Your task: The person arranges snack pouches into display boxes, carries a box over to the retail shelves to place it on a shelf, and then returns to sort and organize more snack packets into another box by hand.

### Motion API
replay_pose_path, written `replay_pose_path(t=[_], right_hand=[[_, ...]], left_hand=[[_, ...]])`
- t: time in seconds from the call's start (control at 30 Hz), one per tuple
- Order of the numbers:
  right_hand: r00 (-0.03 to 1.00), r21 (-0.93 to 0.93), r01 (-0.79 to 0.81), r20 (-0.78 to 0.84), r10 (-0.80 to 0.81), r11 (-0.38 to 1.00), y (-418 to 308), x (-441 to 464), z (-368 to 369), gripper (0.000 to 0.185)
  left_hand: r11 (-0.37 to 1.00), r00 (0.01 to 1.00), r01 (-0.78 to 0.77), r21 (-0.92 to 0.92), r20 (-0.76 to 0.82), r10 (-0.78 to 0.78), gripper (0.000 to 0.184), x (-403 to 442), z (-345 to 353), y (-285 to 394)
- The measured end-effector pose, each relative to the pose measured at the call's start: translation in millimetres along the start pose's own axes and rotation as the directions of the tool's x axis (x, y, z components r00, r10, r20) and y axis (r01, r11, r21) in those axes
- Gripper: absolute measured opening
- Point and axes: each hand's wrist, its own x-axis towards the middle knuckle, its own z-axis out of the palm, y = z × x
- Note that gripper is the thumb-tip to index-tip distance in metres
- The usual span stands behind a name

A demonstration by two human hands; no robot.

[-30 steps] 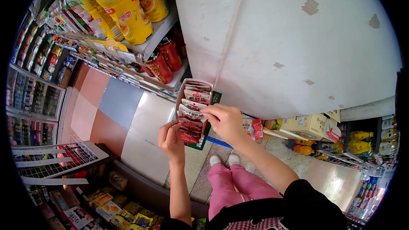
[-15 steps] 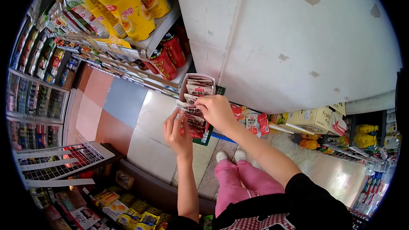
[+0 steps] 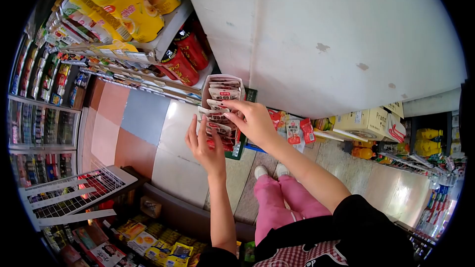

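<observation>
A narrow open box (image 3: 204,89) with pale sides holds a row of small snack packets (image 3: 224,94), white and red with dark print. My right hand (image 3: 255,123) reaches over the box from the right. Its index finger and thumb are apart, with the fingertips at the packets near the middle of the row. At the box's near left side is my left hand (image 3: 207,154), its fingers spread and tips beside the front packets. Neither hand visibly grips a packet. My left fingers partly cover the nearer packets.
Yellow pouches (image 3: 123,7) and red cans (image 3: 180,66) fill the shelf at upper left. A large white panel (image 3: 316,20) stands behind the box. Red snack packs (image 3: 293,131) and a Franz carton (image 3: 363,123) are at right. A wire rack (image 3: 79,193) stands lower left.
My right hand's fingers have gone from pinched together at a packet to apart. My left fingers have spread a little. The view has shifted, so the box appears slightly further left and up.
</observation>
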Motion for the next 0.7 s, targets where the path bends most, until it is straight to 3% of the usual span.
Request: replay_pose_path(t=[0.17, 0.33, 0.43, 0.57, 0.7], right_hand=[[0.998, 0.010, -0.008, -0.067, 0.009, 1.000, 8, -14, -12, 0.033], [0.989, 0.017, -0.062, -0.132, 0.064, 0.998, 20, -34, -33, 0.030], [0.977, 0.079, -0.149, -0.142, 0.159, 0.986, 28, -52, -47, 0.029], [0.959, 0.113, -0.214, -0.163, 0.231, 0.970, 48, -81, -62, 0.028], [0.927, 0.103, -0.274, -0.237, 0.291, 0.956, 83, -117, -70, 0.027]], left_hand=[[0.994, 0.993, -0.079, 0.078, -0.079, 0.085, 0.044, -3, -3, 10], [0.996, 0.982, -0.059, 0.071, -0.175, 0.070, 0.033, -13, -9, 37], [0.982, 0.969, -0.153, 0.114, -0.177, 0.172, 0.030, -33, -8, 49], [0.969, 0.969, -0.239, -0.057, -0.078, 0.235, 0.025, -71, 14, 73], [0.971, 0.955, -0.197, -0.132, 0.200, 0.221, 0.024, -114, 47, 95]])
